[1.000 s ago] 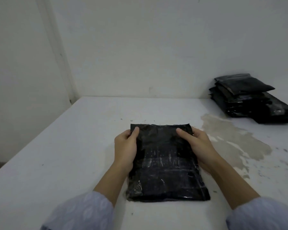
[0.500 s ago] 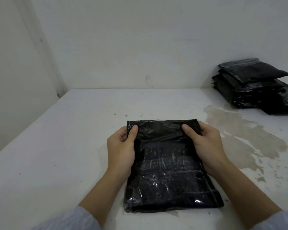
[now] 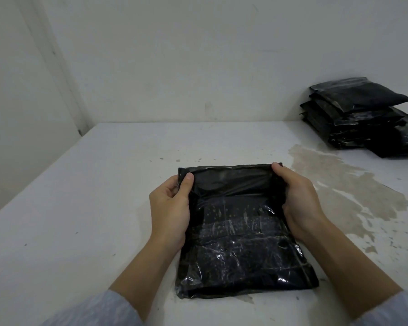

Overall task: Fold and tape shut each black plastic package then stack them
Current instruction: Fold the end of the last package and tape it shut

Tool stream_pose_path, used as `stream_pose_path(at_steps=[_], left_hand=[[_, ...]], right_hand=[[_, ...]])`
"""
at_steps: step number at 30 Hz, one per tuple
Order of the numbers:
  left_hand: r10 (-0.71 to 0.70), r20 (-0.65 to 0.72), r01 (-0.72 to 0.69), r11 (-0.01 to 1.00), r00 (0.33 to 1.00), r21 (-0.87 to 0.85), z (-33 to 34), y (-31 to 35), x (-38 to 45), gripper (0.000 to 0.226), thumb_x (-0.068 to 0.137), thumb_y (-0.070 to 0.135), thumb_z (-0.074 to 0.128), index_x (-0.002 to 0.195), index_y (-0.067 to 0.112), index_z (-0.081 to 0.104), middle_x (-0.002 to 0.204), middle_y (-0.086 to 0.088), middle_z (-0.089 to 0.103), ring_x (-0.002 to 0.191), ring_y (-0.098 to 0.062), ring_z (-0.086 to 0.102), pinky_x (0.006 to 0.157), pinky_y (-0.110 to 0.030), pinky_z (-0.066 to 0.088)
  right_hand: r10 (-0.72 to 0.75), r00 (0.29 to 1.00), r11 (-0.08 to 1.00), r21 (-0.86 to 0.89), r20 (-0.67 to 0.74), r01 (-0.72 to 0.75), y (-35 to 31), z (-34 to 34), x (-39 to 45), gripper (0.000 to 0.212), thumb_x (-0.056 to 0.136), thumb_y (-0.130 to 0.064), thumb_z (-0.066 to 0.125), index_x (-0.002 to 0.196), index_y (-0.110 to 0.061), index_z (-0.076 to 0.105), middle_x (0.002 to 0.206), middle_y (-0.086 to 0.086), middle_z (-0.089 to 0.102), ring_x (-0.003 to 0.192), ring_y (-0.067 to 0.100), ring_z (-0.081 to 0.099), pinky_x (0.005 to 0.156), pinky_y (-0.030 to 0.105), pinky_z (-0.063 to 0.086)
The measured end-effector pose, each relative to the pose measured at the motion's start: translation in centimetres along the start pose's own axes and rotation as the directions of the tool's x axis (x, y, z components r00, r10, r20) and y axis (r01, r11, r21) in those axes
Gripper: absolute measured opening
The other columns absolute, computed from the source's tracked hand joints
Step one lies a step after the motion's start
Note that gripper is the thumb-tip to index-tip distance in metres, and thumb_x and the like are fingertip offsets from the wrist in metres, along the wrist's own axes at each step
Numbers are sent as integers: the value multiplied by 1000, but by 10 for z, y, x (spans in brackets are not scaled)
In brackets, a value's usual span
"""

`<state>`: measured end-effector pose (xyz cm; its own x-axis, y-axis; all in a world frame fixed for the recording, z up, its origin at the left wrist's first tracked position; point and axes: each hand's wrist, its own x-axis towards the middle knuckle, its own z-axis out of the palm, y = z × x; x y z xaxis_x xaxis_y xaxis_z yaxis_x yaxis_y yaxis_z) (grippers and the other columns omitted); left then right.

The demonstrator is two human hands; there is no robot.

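Package (image 3: 240, 234) lengthwise, open end away

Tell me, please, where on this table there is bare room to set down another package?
Bare table lies left of the held package, and between it and the back wall. The far right corner is crowded by the stack; a stain lies before it.

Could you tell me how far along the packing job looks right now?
Done: a stack of black packages sits at the table's far right corner. In hand: one black package lies flat, left hand and right hand pinching its far corners, apparently about to fold the flap. Left: the fold, the taping (no tape visible) and adding it to the stack.
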<state>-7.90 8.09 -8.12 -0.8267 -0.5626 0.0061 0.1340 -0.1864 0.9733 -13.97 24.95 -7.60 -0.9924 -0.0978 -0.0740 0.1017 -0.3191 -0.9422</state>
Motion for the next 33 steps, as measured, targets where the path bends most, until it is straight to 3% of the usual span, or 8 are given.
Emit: stream_pose_path(at_steps=[4, 9, 14, 19, 23, 26, 30, 33], left_hand=[[-15, 3, 16, 1000, 1000, -4, -1, 1, -1, 18, 93, 16, 56, 92, 8, 72, 90, -8, 74, 92, -25, 69, 90, -46, 52], [-50, -4, 50, 998, 999, -42, 0, 3, -1, 20, 94, 17, 55, 89, 8, 72, 90, -8, 74, 94, -25, 69, 88, -40, 54], [-88, 22, 90, 993, 996, -71, -1, 6, -2, 23, 94, 18, 54, 83, 10, 73, 82, -3, 74, 81, -18, 70, 81, -36, 55], [-283, 107, 291, 955, 953, -64, -8, 20, 10, 27, 91, 26, 52, 80, 10, 70, 71, -2, 69, 69, -20, 65, 64, -31, 53], [-149, 130, 118, 968, 980, 222, -24, 33, 22, 24, 94, 20, 51, 82, 13, 70, 68, 3, 69, 72, -11, 63, 66, -26, 49], [-21, 218, -66, 920, 976, 386, -30, 36, 22, 26, 96, 24, 51, 83, 19, 73, 77, 7, 72, 80, -6, 65, 69, -26, 49], [-138, 247, 80, 969, 959, 233, -28, 38, 20, 34, 94, 27, 42, 81, 11, 69, 77, -3, 66, 76, -15, 58, 69, -33, 44], [-175, 287, 129, 977, 942, 171, -31, 37, 20, 35, 85, 39, 49, 82, 12, 71, 81, -3, 70, 76, -15, 60, 70, -33, 40]], right_hand=[[-13, 1000, 999, -37, -6, 13, -2, 1, -2, 26, 95, -21, 52, 82, -10, 71, 75, 4, 72, 68, 16, 69, 56, 26, 55], [-15, 1000, 993, -116, -24, 12, -2, 3, -3, 27, 96, -24, 50, 90, -9, 72, 88, 10, 74, 81, 25, 70, 74, 40, 58], [-2, 1000, 993, -122, -27, -1, -2, 5, -4, 27, 97, -23, 49, 91, -8, 71, 89, 10, 74, 85, 25, 71, 78, 39, 57], [72, 996, 982, -178, 47, -63, -14, -2, -1, 25, 95, -18, 50, 83, -9, 70, 78, 3, 72, 75, 16, 68, 75, 32, 51], [155, 988, 914, -379, 7, -141, -29, -17, 6, 20, 90, -23, 57, 76, -14, 68, 70, -3, 64, 71, 14, 55, 64, 29, 37], [202, 978, 902, -399, 48, -166, -32, -16, 5, 19, 91, -23, 57, 78, -15, 68, 73, -2, 63, 68, 14, 55, 64, 29, 39], [183, 981, 906, -398, 70, -141, -33, -12, 4, 19, 92, -22, 56, 82, -14, 69, 81, 2, 64, 73, 15, 56, 72, 33, 41], [165, 986, 915, -378, 32, -141, -34, -14, 5, 17, 93, -23, 55, 91, -11, 68, 87, 4, 62, 78, 18, 55, 73, 35, 39]])
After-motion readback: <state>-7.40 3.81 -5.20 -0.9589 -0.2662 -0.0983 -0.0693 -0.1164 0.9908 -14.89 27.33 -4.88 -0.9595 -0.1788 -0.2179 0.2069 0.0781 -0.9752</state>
